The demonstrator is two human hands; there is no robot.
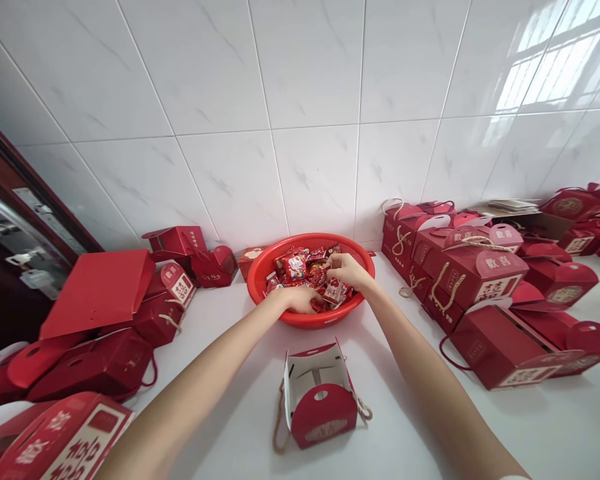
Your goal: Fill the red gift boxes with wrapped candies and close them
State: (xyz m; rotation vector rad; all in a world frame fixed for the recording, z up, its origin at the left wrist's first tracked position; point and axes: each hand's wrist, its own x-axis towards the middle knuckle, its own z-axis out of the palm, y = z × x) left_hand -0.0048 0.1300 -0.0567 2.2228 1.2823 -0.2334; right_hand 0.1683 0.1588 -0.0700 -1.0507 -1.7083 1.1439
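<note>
A round red plastic basket [313, 320] stands against the tiled wall, holding many small wrapped sweets [296, 267]. My left hand [304, 300] reaches into its front part, fingers curled down among red packets; what they hold is hidden. At the basket's right side my right hand [347, 270] has its thumb and fingers pinched together over the sweets, on something too small to make out. In front of the basket an open red box [325, 417] with a white inside and rope handles sits on the white table; its inside shows no sweets.
Red gift boxes [495, 270] are stacked along the right, with white papers [514, 207] behind them. More red boxes [155, 313] crowd the left, near a dark door frame [35, 187]. The white table [220, 427] spans between them, up to the tiled wall [315, 167].
</note>
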